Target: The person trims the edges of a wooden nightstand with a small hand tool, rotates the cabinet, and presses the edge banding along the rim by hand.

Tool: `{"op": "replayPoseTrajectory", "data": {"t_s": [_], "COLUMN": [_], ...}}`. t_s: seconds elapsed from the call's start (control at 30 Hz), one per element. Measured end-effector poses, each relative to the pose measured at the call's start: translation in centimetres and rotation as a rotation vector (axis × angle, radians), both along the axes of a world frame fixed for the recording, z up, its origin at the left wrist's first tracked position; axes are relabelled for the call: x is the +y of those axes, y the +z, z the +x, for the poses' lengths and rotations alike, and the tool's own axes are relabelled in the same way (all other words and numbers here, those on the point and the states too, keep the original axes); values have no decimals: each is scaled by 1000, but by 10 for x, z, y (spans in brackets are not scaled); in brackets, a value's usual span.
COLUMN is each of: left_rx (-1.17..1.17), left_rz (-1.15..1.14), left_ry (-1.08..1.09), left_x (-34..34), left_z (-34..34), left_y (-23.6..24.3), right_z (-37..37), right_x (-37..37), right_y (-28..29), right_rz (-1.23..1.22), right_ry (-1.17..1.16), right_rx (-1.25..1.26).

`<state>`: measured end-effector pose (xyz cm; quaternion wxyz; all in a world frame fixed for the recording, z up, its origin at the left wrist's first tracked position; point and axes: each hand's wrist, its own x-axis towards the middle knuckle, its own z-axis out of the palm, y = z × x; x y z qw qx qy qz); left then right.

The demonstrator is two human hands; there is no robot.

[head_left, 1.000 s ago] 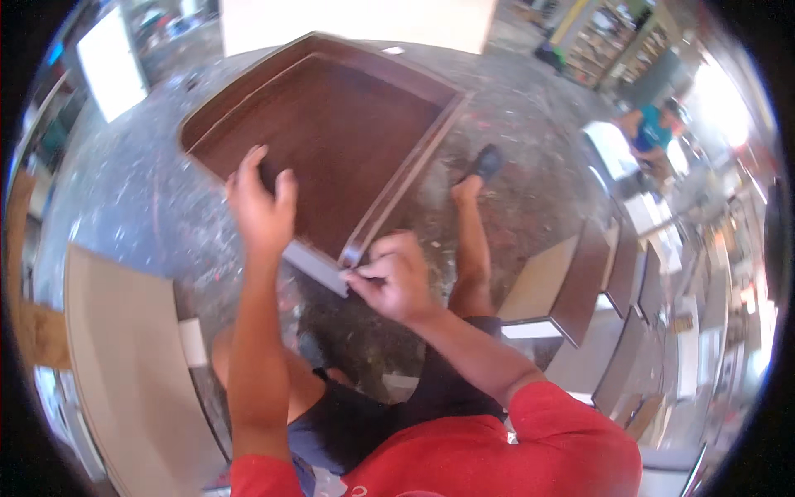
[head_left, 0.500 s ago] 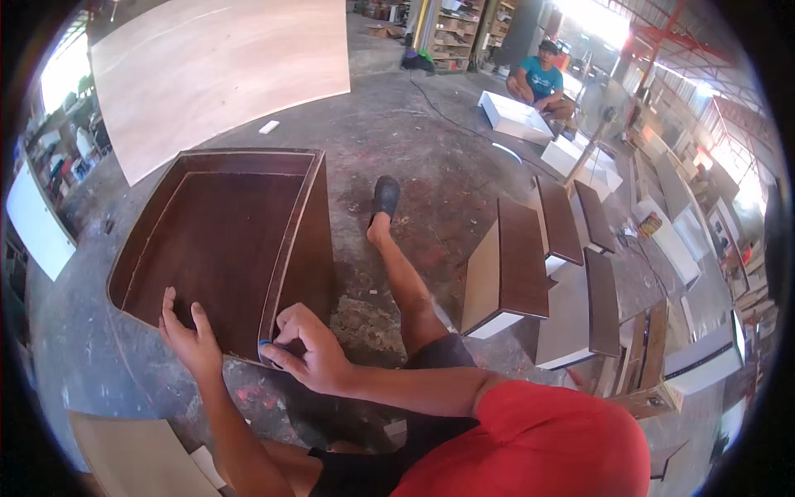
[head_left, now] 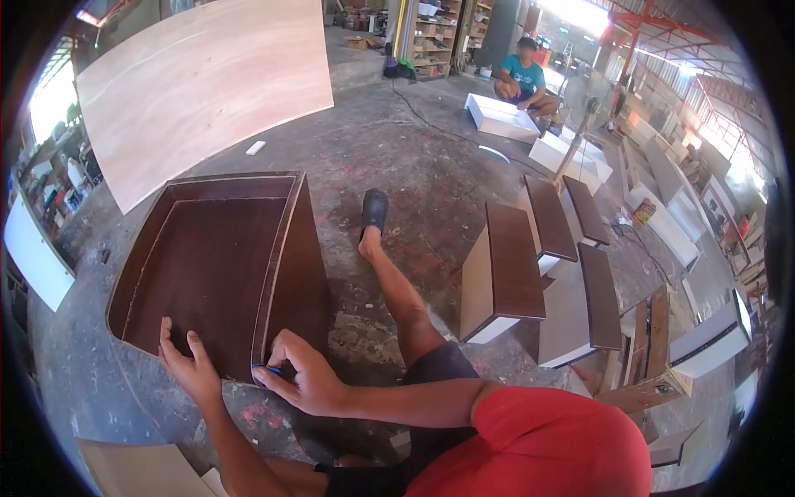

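Floor point(head_left: 422, 157) stained; brown cabinet point(head_left: 222, 269) on it, shelves point(head_left: 434, 43) beyond.

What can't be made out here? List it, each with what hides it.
All in the head view:
Small blue thing: mostly covered by the right hand; its kind is unclear.
Left hand: whether it touches the near rim of the brown cabinet; the hand covers that spot.
Brown cabinet's left outer side: hidden behind its own rim.
Plywood sheet: top cut off by the upper edge.
Tan board: cut off by the lower edge.
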<state>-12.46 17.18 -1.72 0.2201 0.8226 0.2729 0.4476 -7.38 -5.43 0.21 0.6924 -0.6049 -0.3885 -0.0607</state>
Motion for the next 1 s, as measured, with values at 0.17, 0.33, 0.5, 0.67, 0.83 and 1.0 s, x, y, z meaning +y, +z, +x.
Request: {"op": "replayPoseTrajectory", "data": {"t_s": [0.17,0.33,0.5,0.67,0.83,1.0], "left_rx": [23,7,0,-39,35,122], "left_rz": [-26,-28,3,49,30,29], "left_ry": [13,12,13,-28,-5,21], "left_x": [-9,-9,-3,7,-5,-1], "left_z": [3,2,-1,0,3,-8], "left_y": [6,5,4,-7,3,8], "right_z": [7,41,100,148,209,259], "right_x": [-1,17,32,40,45,61], "right_y": [2,-1,-15,-13,-14,-4], "right_rz": [-69,30,23,106,148,141], "right_ry": [-14,-79,-136,-212,-310,-361], "right_rx": [59,240,291,309,301,455]}}
